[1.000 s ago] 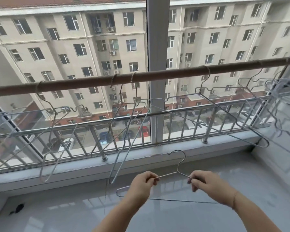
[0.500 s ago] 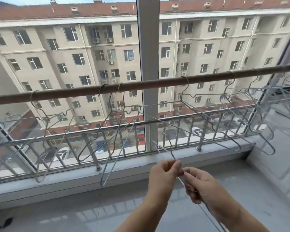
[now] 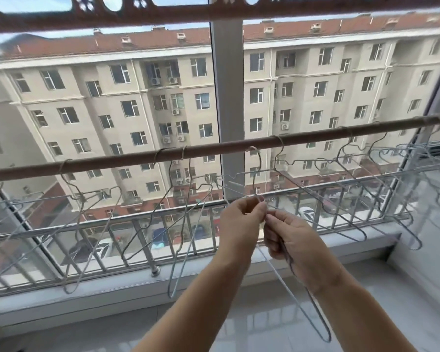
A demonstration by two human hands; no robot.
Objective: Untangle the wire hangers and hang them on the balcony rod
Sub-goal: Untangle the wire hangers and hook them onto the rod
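1. Head view on a glazed balcony; two bare hands meet in the middle of the picture, close together and almost touching
2. The left hand [image 3: 241,222] pinches the neck of a wire hanger [image 3: 287,285] between thumb and fingertips; the right hand [image 3: 287,235] is curled round the same wire just below; neither hand is free
3. The hanger is seen edge-on; its body trails down and to the right toward the tiled floor [image 3: 214,326]; its hook [image 3: 254,149] reaches up to the brown balcony rod [image 3: 112,162]; whether the hook sits over the rod or only beside it cannot be told
4. Other wire hangers [image 3: 184,154] already hang along the rod on both sides, some leaning and overlapping; the nearest neighbour [image 3: 280,142] hangs just right of the hook; a metal railing [image 3: 146,250] runs behind
5. The step in hand looks like seating the hook; to do it well, raise the hook's mouth above the rod, then lower it squarely onto the bare stretch between neighbours
6. Hold the body edge-on so it slips between the hung hangers; a shoulder passing through a neighbour's triangle would likely tangle them again
7. Probably best to free the right hand first, let the hanger settle, and let go with the left hand last
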